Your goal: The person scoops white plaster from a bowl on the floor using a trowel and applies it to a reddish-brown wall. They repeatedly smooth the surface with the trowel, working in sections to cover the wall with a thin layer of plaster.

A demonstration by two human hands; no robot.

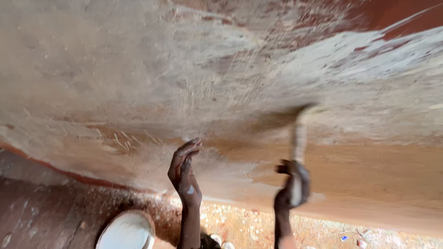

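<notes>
- The right hand point(291, 186) is closed around the pale handle of a long-handled scraping tool point(299, 138), whose head is blurred with motion where it meets the rough wall of patchy grey-white coating over red-brown plaster point(138, 69).
- The left hand point(184, 170) is open and holds nothing; its fingers point(187, 150) are spread a little and raised close to the wall, just left of the tool. Whether the fingertips touch the surface cannot be told.
- The tool sits upright between the right hand and the wall, its head at the edge where the pale coat gives way to a bare orange-brown band point(369, 184).
- To my mind the step in hand is scraping the old coat off. It goes best with the head held flat to the wall, so it lifts the coat rather than gouging the plaster.
- Short, overlapping strokes worked along the edge of the cleared band should leave fewer patches than long swings.
- The open hand is better kept out of the stroke's path, used only to feel for loose spots.
- Pale chips and dust litter the reddish floor point(323, 230), near a round white bucket point(125, 230) below the left forearm; footing there looks gritty, so a steady stance matters.
</notes>
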